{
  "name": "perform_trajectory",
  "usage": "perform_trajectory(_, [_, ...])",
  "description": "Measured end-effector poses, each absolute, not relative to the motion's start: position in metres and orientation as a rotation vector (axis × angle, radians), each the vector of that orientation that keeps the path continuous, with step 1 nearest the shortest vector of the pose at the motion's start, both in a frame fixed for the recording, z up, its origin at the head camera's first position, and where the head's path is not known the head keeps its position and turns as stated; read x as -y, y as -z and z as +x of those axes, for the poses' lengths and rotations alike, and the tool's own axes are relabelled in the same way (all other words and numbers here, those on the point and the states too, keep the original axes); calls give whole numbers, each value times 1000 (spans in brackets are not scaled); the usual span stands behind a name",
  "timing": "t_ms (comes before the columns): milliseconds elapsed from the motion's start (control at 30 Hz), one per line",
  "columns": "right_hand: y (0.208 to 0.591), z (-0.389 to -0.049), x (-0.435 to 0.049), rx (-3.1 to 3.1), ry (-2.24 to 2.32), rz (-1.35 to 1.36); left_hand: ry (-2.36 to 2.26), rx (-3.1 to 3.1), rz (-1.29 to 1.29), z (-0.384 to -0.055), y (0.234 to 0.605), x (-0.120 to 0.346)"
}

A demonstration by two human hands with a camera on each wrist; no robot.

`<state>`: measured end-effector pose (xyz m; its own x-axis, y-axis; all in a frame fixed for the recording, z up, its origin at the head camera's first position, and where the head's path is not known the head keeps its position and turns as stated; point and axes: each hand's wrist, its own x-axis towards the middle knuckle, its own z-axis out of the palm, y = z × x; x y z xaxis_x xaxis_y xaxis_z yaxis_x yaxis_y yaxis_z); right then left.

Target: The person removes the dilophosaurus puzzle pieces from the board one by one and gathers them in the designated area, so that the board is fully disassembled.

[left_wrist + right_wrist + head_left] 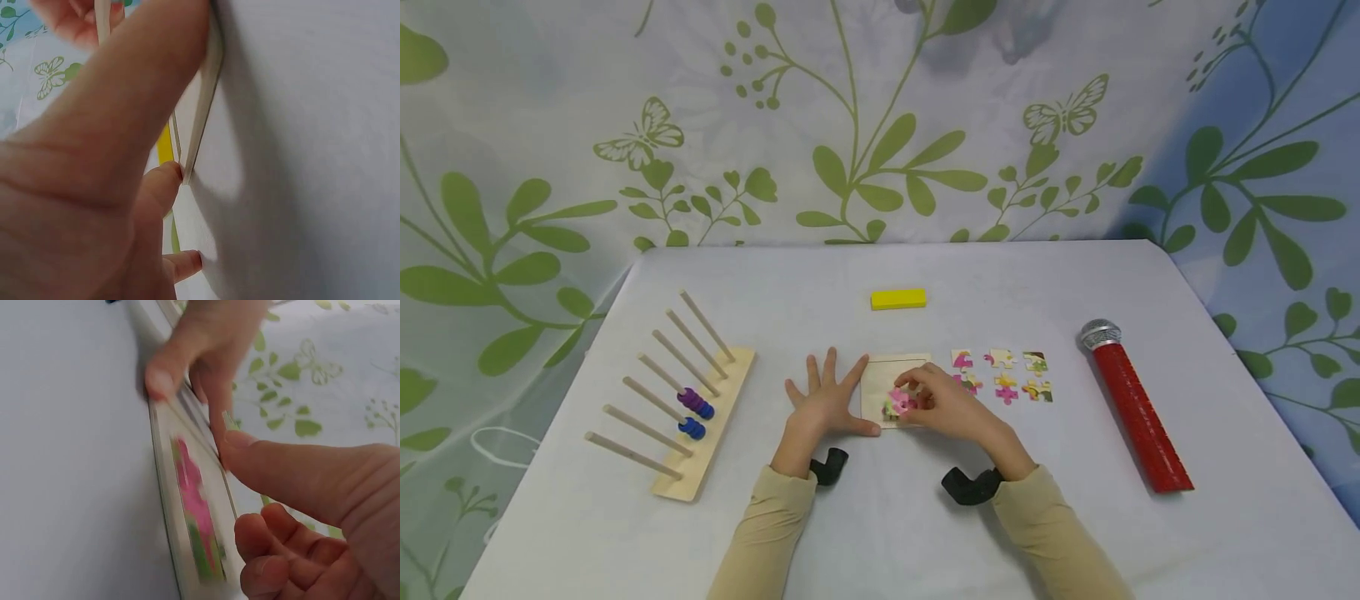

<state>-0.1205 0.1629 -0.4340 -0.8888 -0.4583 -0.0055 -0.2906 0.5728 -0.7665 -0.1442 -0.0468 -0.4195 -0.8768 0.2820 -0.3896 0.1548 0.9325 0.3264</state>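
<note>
A square wooden puzzle board (880, 372) lies on the table between the hands. Beside its left edge my left hand (827, 406) is spread wide, its thumb along the near edge and index finger at the far corner. My right hand (951, 406) is over the board's right part and pinches a puzzle piece (229, 420), seen nearly edge-on in the right wrist view. Pink and green pieces (195, 500) lie in the board under that hand. The held piece's pale edge (103, 25) shows in the left wrist view; its picture is hard to make out.
Several loose puzzle pieces (1006, 393) lie in two rows right of the board. A yellow block (898, 299) sits behind it. On the left stands a wooden peg rack (730, 383) with blue and purple beads; a red microphone (1138, 412) lies on the right.
</note>
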Motion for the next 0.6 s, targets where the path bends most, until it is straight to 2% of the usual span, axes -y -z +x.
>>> perform_trajectory(333, [437, -99, -241, -2602, 1181, -411, -406, -2641, 303, -145, 423, 44])
perform_trajectory(600, [439, -98, -250, -2595, 1161, -400, -391, -2639, 282, -147, 426, 46])
